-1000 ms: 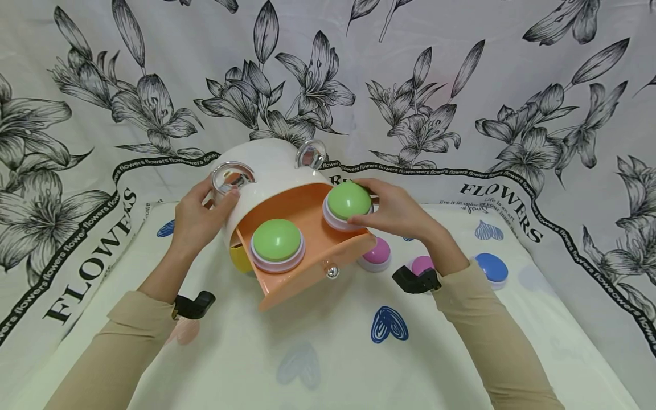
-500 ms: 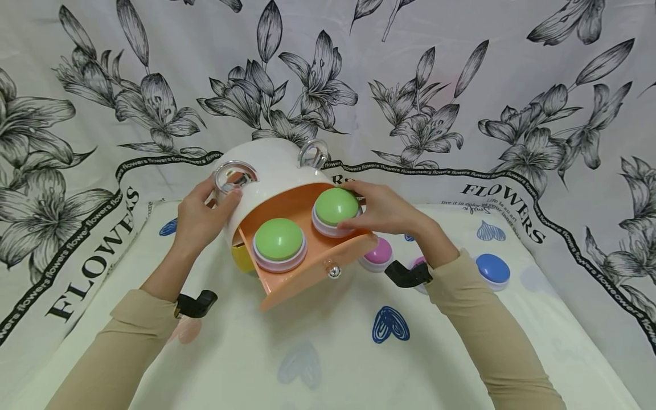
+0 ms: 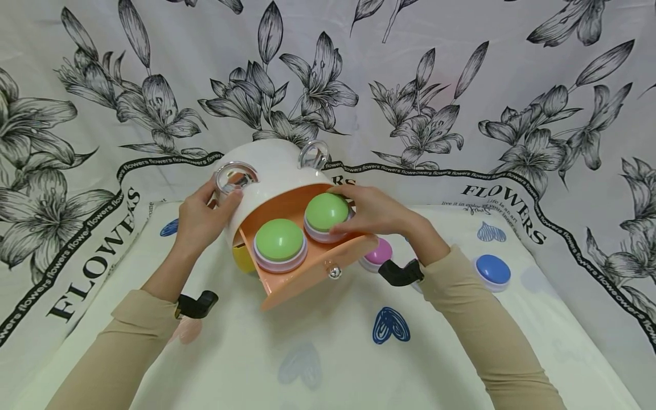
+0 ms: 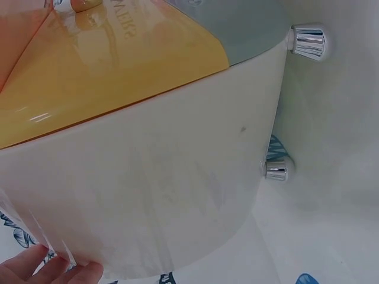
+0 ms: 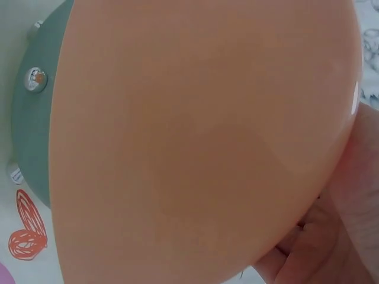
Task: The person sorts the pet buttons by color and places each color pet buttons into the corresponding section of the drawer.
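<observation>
A white rounded drawer cabinet [image 3: 271, 162] with clear ring-shaped ears stands tilted, its orange drawer [image 3: 299, 289] pulled out. My left hand [image 3: 202, 213] holds the cabinet's left side by one ear, thumb in front; the left wrist view shows its fingertips on the white shell [image 4: 148, 189]. Inside the drawer sits one green-domed round container [image 3: 279, 239] with a pale base. Just right of it, my right hand [image 3: 379, 210] grips a second green-domed container [image 3: 326, 212] by its right side, within the drawer. In the right wrist view the orange drawer front [image 5: 201, 142] hides that container.
A yellow drawer [image 4: 118, 77] and a grey-green drawer [image 5: 35, 136] lie below the orange one. To the right on the heart-print cloth are a pink-domed container [image 3: 379, 251] and a blue one [image 3: 493, 269]; another is mostly hidden behind my right wrist.
My right hand has moved left and slightly down with its green-domed container, bringing it beside the other one in the drawer. The left hand and cabinet have stayed nearly still.
</observation>
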The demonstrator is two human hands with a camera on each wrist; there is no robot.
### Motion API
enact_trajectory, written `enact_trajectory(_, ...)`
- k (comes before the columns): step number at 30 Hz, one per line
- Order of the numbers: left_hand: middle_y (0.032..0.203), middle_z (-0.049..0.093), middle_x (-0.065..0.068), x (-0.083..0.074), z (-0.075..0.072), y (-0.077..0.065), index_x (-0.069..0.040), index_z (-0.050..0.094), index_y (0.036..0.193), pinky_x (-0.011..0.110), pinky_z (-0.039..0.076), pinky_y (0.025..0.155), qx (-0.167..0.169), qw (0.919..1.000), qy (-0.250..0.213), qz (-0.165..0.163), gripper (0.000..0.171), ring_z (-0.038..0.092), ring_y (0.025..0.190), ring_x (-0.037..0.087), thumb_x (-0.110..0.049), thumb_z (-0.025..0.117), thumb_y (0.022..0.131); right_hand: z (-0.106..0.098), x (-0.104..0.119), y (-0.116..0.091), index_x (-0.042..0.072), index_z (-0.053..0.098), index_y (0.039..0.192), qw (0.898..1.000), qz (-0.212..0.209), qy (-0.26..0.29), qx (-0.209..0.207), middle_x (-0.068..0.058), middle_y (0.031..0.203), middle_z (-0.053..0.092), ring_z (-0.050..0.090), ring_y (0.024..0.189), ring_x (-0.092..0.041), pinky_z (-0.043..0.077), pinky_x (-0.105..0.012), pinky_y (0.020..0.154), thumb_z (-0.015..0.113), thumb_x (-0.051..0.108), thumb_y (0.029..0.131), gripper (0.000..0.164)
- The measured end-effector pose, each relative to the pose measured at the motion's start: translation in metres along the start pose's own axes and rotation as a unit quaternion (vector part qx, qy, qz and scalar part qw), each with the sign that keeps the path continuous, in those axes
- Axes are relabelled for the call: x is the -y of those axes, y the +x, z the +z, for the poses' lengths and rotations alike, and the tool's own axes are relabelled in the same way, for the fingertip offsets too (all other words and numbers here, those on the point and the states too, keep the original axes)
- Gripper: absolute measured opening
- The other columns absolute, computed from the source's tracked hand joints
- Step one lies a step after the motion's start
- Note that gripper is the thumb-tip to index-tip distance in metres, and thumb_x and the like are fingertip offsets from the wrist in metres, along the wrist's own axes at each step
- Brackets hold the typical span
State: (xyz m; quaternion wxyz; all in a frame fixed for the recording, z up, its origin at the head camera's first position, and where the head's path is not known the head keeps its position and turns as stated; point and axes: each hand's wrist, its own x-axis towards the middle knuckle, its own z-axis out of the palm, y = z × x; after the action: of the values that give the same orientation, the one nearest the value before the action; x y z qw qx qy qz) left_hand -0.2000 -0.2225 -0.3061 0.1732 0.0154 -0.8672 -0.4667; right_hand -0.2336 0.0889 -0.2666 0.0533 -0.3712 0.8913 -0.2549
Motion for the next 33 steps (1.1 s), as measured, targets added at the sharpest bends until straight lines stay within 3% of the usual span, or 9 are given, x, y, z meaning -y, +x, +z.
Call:
enact_trajectory(11, 0.141, 0.041, 0.012, 0.0, -0.001, 0.0, -0.015, 0.039, 0.141, 0.049, 0.042, 0.096, 0.007, 0.9998, 0.011, -0.013, 0.071, 0.038, 0.13, 0.03, -0.053, 0.057, 0.084, 0.003, 0.0, 0.004, 0.01, 0.047, 0.132, 0.999, 0.0, 0.007, 0.032, -0.002, 0.12, 0.057, 0.055, 0.104, -0.015, 0.046, -0.029, 0.093, 0.074, 0.033, 0.077, 0.065)
enact_trajectory(20, 0.139, 0.044, 0.011, 0.001, -0.001, 0.0, -0.014, 0.044, 0.138, 0.049, 0.041, 0.098, 0.009, 0.9999, 0.006, -0.006, 0.066, 0.04, 0.129, 0.029, -0.05, 0.058, 0.084, 0.0, 0.001, 0.009, 0.006, 0.048, 0.129, 0.998, -0.024, 0.004, 0.061, -0.004, 0.12, 0.056, 0.053, 0.107, -0.016, 0.044, -0.029, 0.096, 0.073, 0.028, 0.078, 0.061)
enact_trajectory(33, 0.139, 0.044, 0.012, 0.001, -0.003, 0.001, -0.011, 0.042, 0.139, 0.049, 0.043, 0.095, 0.018, 0.9995, 0.019, -0.019, 0.073, 0.04, 0.128, 0.032, -0.056, 0.055, 0.083, -0.001, 0.003, 0.012, 0.0, 0.045, 0.132, 0.995, -0.053, -0.04, 0.073, -0.01, 0.122, 0.055, 0.051, 0.109, -0.02, 0.044, -0.03, 0.096, 0.071, 0.021, 0.079, 0.063)
